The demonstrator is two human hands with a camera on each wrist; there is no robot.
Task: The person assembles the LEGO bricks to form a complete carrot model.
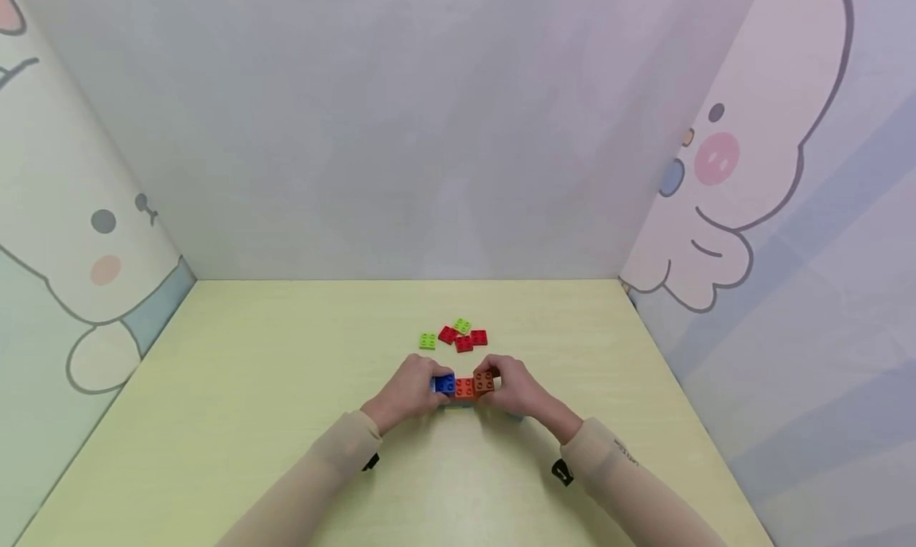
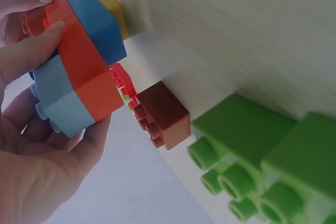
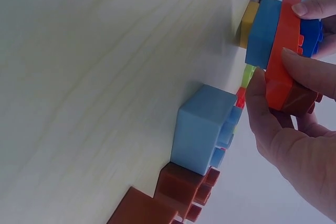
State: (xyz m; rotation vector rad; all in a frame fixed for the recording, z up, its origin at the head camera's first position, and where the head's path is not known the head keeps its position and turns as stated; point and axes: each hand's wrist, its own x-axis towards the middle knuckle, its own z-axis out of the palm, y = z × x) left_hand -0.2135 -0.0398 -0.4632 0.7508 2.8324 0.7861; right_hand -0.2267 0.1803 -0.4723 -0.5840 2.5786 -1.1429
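Note:
Between both hands stands a stack of toy building bricks: a yellow brick at the bottom, a medium blue brick above, then a long orange-red brick. On the long brick sit a light blue brick, a dark blue brick and a brown brick. My left hand grips the stack's left end, fingers curled round the light blue brick and thumb on the orange-red side. At the right end, my right hand holds the brown brick, its thumb also against the orange-red brick.
Beyond the stack lie several flat red plates and lime green plates. Green bricks and a separate brown brick stand left of it. On the right are another light blue brick and brown bricks. Walls border the table.

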